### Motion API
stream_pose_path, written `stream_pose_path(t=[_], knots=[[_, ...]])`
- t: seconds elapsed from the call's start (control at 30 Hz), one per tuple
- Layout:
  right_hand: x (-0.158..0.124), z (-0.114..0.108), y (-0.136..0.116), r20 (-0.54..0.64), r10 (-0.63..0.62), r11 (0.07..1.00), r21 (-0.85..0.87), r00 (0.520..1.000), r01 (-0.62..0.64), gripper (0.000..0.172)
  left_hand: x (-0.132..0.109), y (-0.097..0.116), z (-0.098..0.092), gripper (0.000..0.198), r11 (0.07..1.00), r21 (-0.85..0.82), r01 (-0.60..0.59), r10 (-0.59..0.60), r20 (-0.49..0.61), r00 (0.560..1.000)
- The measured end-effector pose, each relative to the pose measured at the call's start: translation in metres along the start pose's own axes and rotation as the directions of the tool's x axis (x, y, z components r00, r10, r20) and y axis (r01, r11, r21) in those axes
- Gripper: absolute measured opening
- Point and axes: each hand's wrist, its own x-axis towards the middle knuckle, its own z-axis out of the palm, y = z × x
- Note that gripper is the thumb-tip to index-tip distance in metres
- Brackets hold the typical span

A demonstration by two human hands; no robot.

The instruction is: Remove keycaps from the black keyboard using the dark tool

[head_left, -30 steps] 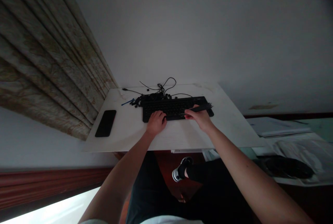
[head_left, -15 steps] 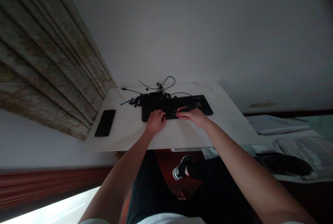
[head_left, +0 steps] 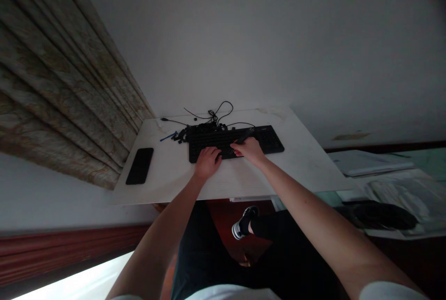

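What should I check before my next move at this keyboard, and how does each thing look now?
1. Right-hand grip holds the slim dark tool: ok.
2. Left-hand grip is at the near edge of the keyboard: ok.
3. Tool's tip is well placed: cannot tell, too dark and small.
4. Small black pieces sit well apart from the keyboard: not ok, they crowd its far left edge.
5. Cable is clear of both hands: ok, looped beyond the keyboard.
6. Phone is out of the way: ok, off to the left.

Open tabletop [head_left: 170, 165] between phone [head_left: 140, 166] and keyboard [head_left: 223, 139]; black pile [head_left: 202, 128] and looped cable [head_left: 212, 114] obstruct behind keyboard's left part.
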Motion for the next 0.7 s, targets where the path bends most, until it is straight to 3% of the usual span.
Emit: stream_pose_path(t=[0.33,0.5,0.6,0.7], knots=[[0.003,0.008,-0.010,0.071,-0.075,0.909,-0.405,0.995,0.097,0.020,0.002,-0.003,0.001,0.022,1.000,0.025,0.008,-0.009,0.076,0.997],[-0.001,0.010,-0.009,0.089,-0.216,0.790,-0.569,0.972,0.228,0.020,0.002,-0.002,0.000,0.022,0.999,0.044,0.009,-0.013,0.087,0.996],[-0.003,0.011,-0.009,0.102,-0.270,0.740,-0.614,0.957,0.275,0.019,0.001,-0.003,0.001,0.023,0.999,0.047,0.002,-0.006,0.085,0.996],[0.000,0.012,-0.008,0.086,-0.246,0.777,-0.578,0.965,0.250,0.016,0.001,-0.003,0.001,0.022,0.999,0.039,-0.001,-0.003,0.081,0.997]])
